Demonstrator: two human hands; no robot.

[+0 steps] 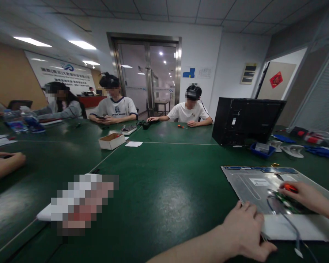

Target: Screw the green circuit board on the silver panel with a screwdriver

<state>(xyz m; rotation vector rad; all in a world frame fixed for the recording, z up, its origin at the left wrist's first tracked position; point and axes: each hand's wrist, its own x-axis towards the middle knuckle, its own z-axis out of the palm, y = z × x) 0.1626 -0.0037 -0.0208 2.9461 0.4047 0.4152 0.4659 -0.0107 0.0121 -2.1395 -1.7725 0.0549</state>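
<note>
From where I stand, the right hand (307,195) has its grip closed round an orange tool (290,187), just over a green circuit board (286,201) on a flat metal panel (242,182). The left hand (244,227), its grip wide with fingers spread, rests at the panel's near left edge. That panel lies on the green worktop (181,175), near a black monitor (246,120); a grey cable (298,239) trails across its white strip.

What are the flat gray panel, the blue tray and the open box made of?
Gray panel: probably metal; dull silver sheen, pressed lines. Blue tray: likely plastic; smooth, even colour, thin sides. Open box: perhaps cardboard, matte; pale outside, brownish inside.
</note>
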